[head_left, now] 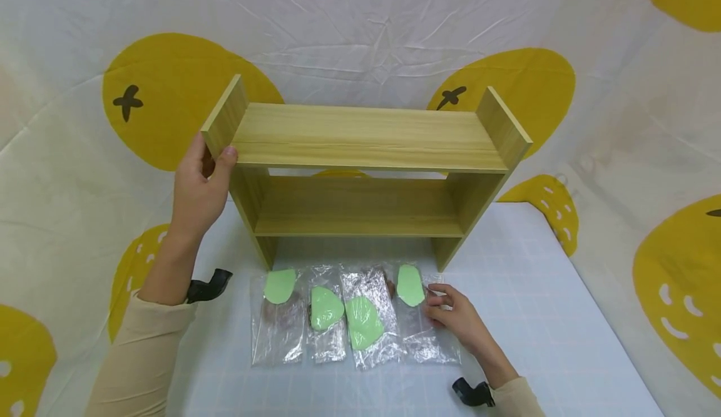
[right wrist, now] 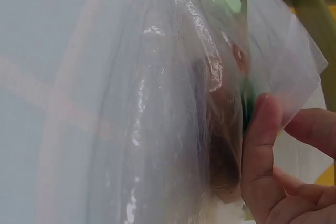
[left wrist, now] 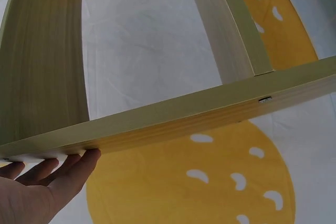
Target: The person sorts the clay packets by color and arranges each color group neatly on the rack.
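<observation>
A light wooden two-tier shelf stands at the table's back, with raised side panels. My left hand holds its left side panel, thumb at the front edge near the upper board. In the left wrist view, the fingers press on the panel's outer face. Several clear plastic bags with pale green patches lie side by side before the shelf. At the rightmost bag, my right hand pinches the upper right edge. The right wrist view shows the bag's raised flap at thumb and forefinger, with a brown item inside.
A pale checked cloth covers the table. Behind it hangs a white sheet with large yellow prints. Black wrist mounts are on both forearms. The other bags lie left of the right hand.
</observation>
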The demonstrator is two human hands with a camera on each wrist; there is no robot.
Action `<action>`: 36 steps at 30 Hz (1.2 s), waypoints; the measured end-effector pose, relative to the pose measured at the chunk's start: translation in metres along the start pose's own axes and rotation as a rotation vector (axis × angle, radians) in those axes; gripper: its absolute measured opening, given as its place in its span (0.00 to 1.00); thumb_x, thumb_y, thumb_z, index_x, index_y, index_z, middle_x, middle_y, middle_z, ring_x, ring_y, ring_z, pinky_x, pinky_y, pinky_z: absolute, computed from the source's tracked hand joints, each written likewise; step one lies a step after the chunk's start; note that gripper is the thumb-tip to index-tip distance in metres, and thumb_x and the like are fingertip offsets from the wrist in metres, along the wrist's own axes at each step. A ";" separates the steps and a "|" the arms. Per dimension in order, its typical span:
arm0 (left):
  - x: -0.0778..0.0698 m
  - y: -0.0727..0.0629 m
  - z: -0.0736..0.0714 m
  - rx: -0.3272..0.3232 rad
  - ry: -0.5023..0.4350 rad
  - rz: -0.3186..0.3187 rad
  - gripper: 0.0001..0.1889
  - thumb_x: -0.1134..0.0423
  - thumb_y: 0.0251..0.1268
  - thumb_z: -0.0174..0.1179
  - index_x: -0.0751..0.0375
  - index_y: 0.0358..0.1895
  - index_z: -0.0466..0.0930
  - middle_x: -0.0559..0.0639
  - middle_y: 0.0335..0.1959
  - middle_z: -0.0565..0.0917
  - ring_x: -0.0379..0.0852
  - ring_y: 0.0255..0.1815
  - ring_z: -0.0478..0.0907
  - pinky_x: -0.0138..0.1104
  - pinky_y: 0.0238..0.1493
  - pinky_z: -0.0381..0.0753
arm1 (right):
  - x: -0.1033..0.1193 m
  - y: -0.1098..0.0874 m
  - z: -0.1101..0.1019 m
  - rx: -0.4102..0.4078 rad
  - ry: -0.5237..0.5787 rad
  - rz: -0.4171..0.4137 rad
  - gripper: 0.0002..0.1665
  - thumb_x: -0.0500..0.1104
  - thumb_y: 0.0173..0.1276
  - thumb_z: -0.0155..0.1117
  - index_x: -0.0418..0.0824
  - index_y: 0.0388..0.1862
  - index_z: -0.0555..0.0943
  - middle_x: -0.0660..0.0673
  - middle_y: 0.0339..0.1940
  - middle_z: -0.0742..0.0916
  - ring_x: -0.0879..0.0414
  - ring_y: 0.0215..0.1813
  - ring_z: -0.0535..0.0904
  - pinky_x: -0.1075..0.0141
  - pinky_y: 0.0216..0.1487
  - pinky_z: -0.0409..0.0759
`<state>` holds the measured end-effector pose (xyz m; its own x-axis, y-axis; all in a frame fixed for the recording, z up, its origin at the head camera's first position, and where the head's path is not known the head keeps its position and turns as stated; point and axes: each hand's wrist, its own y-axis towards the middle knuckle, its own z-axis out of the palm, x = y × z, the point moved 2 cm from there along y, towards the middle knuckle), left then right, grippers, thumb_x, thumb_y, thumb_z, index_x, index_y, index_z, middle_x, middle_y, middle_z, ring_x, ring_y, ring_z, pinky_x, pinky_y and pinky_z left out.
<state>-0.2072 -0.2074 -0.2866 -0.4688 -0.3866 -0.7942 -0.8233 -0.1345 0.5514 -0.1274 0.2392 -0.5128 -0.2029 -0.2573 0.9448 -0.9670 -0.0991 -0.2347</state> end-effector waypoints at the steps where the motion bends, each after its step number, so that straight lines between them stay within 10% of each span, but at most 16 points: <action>1: 0.000 0.000 0.000 -0.003 -0.002 0.001 0.22 0.57 0.76 0.54 0.54 0.70 0.71 0.56 0.58 0.78 0.45 0.52 0.76 0.34 0.52 0.76 | 0.000 0.000 0.000 0.009 0.020 0.009 0.32 0.32 0.65 0.69 0.25 0.66 0.69 0.35 0.45 0.85 0.51 0.40 0.84 0.62 0.40 0.85; 17: 0.004 -0.002 0.002 -0.035 0.005 -0.001 0.20 0.57 0.76 0.55 0.56 0.66 0.75 0.55 0.55 0.81 0.44 0.49 0.77 0.31 0.50 0.77 | -0.009 0.003 -0.002 0.153 0.253 0.136 0.36 0.32 0.69 0.64 0.22 0.71 0.61 0.44 0.42 0.87 0.59 0.32 0.79 0.70 0.30 0.79; 36: 0.004 -0.002 0.001 -0.046 0.009 0.000 0.20 0.57 0.76 0.55 0.56 0.66 0.76 0.55 0.55 0.81 0.43 0.48 0.77 0.32 0.52 0.76 | -0.009 0.004 0.005 0.231 0.332 0.072 0.37 0.27 0.67 0.62 0.27 0.72 0.60 0.42 0.43 0.86 0.61 0.30 0.75 0.73 0.28 0.74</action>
<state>-0.2078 -0.2073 -0.2907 -0.4656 -0.3951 -0.7919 -0.8075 -0.1766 0.5629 -0.1283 0.2362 -0.5233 -0.3442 0.0493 0.9376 -0.8961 -0.3154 -0.3124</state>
